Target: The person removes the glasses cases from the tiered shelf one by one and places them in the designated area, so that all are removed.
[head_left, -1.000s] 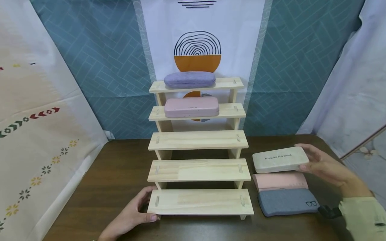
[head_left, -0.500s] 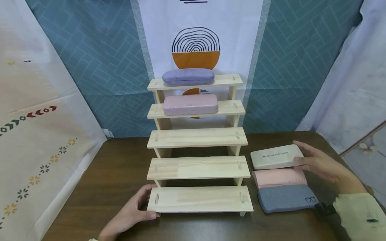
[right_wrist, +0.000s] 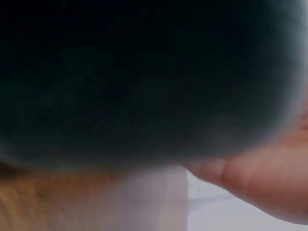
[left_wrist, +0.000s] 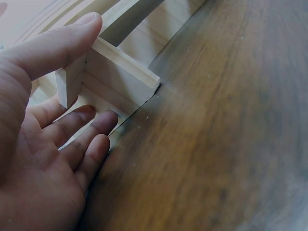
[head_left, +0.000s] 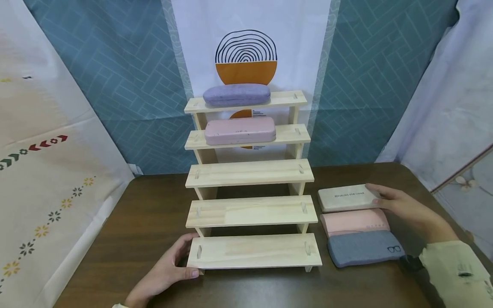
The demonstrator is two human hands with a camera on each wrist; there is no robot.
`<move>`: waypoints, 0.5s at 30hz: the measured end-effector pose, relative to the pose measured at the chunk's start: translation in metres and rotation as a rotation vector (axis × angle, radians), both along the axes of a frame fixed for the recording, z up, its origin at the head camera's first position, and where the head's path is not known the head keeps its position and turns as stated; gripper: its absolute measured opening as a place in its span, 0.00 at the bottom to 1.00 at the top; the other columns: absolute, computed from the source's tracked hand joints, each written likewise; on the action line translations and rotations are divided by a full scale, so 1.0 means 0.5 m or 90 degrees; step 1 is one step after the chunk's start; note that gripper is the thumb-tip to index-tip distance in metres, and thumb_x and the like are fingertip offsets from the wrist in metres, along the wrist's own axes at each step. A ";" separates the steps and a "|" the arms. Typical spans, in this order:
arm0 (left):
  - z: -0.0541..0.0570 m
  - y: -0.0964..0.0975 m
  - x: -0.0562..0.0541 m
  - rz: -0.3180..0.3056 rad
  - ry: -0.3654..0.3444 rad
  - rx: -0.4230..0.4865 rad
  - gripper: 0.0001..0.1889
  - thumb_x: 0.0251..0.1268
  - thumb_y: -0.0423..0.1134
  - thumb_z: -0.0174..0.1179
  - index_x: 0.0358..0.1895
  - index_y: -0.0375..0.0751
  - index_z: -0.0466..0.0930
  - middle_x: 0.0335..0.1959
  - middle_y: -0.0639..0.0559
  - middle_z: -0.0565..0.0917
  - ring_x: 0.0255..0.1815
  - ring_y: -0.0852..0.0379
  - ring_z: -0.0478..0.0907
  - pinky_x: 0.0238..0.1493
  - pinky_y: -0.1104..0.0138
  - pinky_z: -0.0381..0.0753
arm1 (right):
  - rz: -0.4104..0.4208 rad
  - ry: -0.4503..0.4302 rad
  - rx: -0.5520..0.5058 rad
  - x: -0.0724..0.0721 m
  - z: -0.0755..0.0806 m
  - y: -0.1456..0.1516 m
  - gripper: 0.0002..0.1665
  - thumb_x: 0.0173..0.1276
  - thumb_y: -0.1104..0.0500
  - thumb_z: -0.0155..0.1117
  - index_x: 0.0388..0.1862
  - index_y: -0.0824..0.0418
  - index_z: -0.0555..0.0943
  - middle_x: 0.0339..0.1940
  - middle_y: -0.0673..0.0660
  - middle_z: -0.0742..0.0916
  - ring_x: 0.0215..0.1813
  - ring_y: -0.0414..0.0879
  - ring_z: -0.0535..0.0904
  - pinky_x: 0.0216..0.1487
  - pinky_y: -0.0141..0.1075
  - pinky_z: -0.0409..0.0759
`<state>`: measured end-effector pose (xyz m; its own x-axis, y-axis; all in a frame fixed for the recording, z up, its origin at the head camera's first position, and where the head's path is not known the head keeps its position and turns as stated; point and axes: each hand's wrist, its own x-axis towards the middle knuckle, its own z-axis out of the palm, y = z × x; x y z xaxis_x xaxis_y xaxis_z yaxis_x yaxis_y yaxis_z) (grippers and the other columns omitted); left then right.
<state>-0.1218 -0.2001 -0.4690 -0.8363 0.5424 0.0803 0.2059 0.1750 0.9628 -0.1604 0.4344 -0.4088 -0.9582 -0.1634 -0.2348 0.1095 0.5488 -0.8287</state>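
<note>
At the left end of the lowest step of a pale wooden stepped display stand [head_left: 252, 252], my left hand [head_left: 163, 271] grips the stand, thumb at the front and fingers behind. The left wrist view shows the fingers [left_wrist: 79, 144] beside the stand's foot. My right hand [head_left: 408, 211] holds the right end of a white glasses case [head_left: 344, 199], printed with dark lettering. This case lies low, just behind a pink glasses case [head_left: 354, 221]. In the right wrist view a dark blur hides most of the scene, the white case included.
A purple glasses case [head_left: 236, 95] sits on the top step, and a mauve-pink glasses case [head_left: 240, 131] on the second. In front of the pink case on the brown table [head_left: 104, 252] lies a blue-grey glasses case [head_left: 363, 248]. Patterned cloths [head_left: 381, 107] hang behind.
My right hand has lowered the white glasses case towards the table behind the pink one. My left hand keeps its place on the stand. The head view has shifted slightly.
</note>
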 end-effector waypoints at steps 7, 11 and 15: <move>0.004 0.000 0.001 0.033 -0.028 -0.029 0.38 0.58 0.29 0.72 0.70 0.43 0.63 0.60 0.37 0.73 0.58 0.43 0.72 0.54 0.64 0.73 | 0.028 0.017 0.067 -0.003 -0.002 -0.008 0.35 0.79 0.60 0.54 0.79 0.67 0.57 0.77 0.80 0.53 0.74 0.81 0.45 0.62 0.76 0.50; 0.002 0.000 0.000 0.039 -0.039 -0.038 0.38 0.57 0.30 0.73 0.70 0.45 0.63 0.61 0.38 0.73 0.59 0.43 0.72 0.55 0.64 0.72 | 0.043 0.036 0.111 -0.002 -0.005 -0.011 0.34 0.77 0.62 0.55 0.79 0.66 0.60 0.76 0.81 0.55 0.74 0.81 0.47 0.62 0.75 0.52; -0.001 0.001 -0.001 0.031 -0.034 -0.035 0.39 0.58 0.30 0.72 0.71 0.45 0.63 0.61 0.38 0.73 0.59 0.43 0.72 0.55 0.63 0.73 | 0.052 0.059 0.128 -0.001 -0.009 -0.011 0.32 0.76 0.64 0.55 0.77 0.66 0.64 0.75 0.80 0.57 0.74 0.80 0.49 0.62 0.74 0.54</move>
